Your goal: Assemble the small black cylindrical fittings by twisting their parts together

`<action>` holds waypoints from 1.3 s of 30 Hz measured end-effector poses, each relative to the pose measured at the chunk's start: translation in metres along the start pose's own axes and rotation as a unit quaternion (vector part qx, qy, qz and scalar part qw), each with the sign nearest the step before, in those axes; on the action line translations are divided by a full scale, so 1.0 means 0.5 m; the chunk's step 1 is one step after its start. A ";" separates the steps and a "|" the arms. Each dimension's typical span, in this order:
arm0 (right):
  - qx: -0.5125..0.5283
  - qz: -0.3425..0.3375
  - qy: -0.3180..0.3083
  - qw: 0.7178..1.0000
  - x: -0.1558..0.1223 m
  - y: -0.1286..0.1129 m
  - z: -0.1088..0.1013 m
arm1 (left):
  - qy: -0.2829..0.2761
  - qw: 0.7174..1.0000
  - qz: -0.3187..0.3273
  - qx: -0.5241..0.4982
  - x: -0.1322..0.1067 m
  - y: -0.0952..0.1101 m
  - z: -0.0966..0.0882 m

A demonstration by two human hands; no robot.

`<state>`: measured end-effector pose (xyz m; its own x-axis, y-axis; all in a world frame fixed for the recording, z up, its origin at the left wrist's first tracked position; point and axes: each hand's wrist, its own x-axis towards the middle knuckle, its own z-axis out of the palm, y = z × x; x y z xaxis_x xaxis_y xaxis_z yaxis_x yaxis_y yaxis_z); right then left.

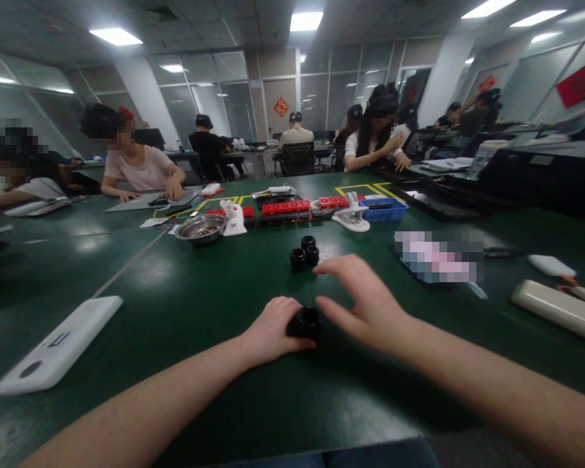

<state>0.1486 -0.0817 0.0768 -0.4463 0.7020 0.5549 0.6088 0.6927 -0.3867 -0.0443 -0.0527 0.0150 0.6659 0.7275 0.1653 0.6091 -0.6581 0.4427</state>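
My left hand (273, 328) is closed around a round black part with a hole in its top (310, 320), low over the green table (214, 396). To the right of it, my right hand (363, 302) is open, its thumb and fingers apart, with nothing between them. Its fingertips are close to a small group of similar black round parts (298, 258) standing together. Beside that group lies a small clear, crumpled-looking item (325, 252), partly hidden behind my right fingers.
Farther back are a metal bowl (201, 229) with small pieces, red blocks (286, 206), white clamp-like pieces (351, 214) and a blue tray (384, 210). A white device (61, 344) lies left; a cream case (558, 307) lies right. Several people sit around.
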 end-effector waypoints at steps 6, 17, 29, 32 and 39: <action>-0.036 0.022 -0.037 0.998 -0.013 0.032 0.062 | -0.007 1.000 0.013 0.016 0.002 0.004 -0.003; 0.140 -0.012 -0.081 0.987 -0.036 0.022 0.076 | -0.011 1.000 0.000 -0.018 0.003 -0.003 0.002; 0.159 0.019 -0.061 0.985 -0.040 0.024 0.084 | -0.016 1.000 -0.012 -0.019 0.004 0.002 -0.001; 0.162 0.011 -0.063 0.985 -0.041 0.026 0.084 | -0.015 1.000 -0.010 -0.018 0.003 0.000 0.000; 0.100 0.088 -0.034 0.990 -0.036 0.025 0.094 | -0.007 1.000 -0.004 0.001 0.003 -0.003 0.002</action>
<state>0.1335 -0.0777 0.0273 -0.3915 0.8198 0.4179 0.5413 0.5725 -0.6158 -0.0435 -0.0508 0.0135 0.6671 0.7296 0.1506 0.6152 -0.6534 0.4412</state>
